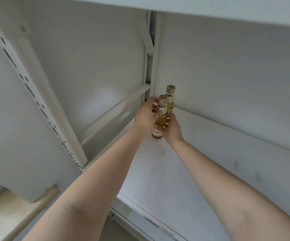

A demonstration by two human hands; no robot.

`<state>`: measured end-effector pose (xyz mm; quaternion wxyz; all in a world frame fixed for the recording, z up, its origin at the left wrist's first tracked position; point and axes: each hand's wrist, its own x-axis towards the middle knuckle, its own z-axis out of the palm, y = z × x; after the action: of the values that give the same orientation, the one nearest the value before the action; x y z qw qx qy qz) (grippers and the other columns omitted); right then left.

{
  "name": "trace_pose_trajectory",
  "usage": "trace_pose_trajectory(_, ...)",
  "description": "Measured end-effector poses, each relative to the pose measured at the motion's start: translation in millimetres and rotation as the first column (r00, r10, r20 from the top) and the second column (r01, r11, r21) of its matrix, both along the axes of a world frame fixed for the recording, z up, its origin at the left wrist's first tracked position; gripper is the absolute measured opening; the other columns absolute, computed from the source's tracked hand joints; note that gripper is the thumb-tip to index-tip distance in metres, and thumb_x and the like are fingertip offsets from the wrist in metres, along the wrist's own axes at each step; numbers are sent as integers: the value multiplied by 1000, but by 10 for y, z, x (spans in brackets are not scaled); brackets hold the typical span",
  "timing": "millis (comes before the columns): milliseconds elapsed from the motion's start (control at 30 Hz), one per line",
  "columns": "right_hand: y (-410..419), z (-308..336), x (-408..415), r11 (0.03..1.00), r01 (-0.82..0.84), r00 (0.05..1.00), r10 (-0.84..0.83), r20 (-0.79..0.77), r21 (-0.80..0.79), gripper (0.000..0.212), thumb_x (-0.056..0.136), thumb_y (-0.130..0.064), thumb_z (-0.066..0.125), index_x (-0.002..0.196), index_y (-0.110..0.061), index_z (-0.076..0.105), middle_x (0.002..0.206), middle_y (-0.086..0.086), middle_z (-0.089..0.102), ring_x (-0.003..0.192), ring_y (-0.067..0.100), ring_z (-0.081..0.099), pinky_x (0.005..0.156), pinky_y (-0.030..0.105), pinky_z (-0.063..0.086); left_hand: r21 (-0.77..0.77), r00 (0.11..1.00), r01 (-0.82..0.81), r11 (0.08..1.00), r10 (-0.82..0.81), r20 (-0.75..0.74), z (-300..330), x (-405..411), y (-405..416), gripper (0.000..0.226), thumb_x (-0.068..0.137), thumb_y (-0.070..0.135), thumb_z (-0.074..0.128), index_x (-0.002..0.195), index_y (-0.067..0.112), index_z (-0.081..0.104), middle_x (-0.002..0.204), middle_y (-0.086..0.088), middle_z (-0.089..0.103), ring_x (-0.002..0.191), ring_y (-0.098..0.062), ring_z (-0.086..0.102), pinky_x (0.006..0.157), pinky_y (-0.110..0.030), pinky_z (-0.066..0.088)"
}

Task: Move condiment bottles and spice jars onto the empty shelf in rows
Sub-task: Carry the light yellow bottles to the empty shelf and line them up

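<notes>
Two slim bottles of amber liquid with gold caps stand at the back left corner of the white shelf (pixel 201 153). The nearer bottle (pixel 159 122) has a white and red label low on its body. My left hand (pixel 146 117) grips this bottle around its neck and upper body. My right hand (pixel 173 127) holds its lower right side with curled fingers. The farther bottle (pixel 170 100) stands just behind it, close to the back wall, and neither hand touches it.
The shelf's front edge (pixel 151 221) carries a price strip. Another white shelf (pixel 227 9) hangs overhead. A perforated upright (pixel 41 105) and a side rail (pixel 112 108) bound the left. A wooden surface (pixel 10 211) lies at lower left.
</notes>
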<state>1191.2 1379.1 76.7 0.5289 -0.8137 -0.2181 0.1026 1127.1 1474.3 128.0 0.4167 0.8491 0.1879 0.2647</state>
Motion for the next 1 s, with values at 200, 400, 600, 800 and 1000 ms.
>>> trace_pose_trajectory(200,-491,-65,-92,986,35,995,-49,-82,-161,58,78,-27,75,126,-11,45,114,8,56,109,24,55,87,31,42,-12,985,-86,996,84,-152,-168,-187,-121,53,90,25,61,138,13,42,135,-11,49,119,-24,54,93,-30,43)
trace_pose_trajectory(400,-1572,-68,-431,919,119,986,-65,153,-375,46,84,-28,67,126,-19,50,127,2,55,117,19,54,94,38,47,14,949,9,1000,-5,-314,-311,-499,-931,48,89,18,60,135,11,46,132,-12,50,119,-30,52,91,-29,41)
trace_pose_trajectory(600,-3010,89,-1027,779,299,941,-144,307,-551,53,87,-32,60,135,-20,43,136,2,47,125,21,47,93,33,44,253,883,452,855,-389,-262,-284,-695,-2438,53,88,18,61,138,15,45,137,-5,51,125,-25,48,99,-30,40)
trace_pose_trajectory(800,-4821,87,-2238,602,561,828,-404,389,-569,54,86,-35,59,135,-20,43,132,2,48,121,23,48,95,34,42,347,665,743,572,-688,-289,-384,-1241,-4186,54,85,14,61,137,20,49,133,-3,55,120,-24,54,94,-29,43)
trace_pose_trajectory(1000,-6327,-67,-3834,337,737,620,-683,387,-586,50,85,-32,59,131,-18,47,127,6,51,118,27,50,91,36,45,330,388,903,275,-852,-352,-590,-2182,-5862,55,83,15,62,136,20,50,132,-7,55,120,-29,53,95,-36,47)
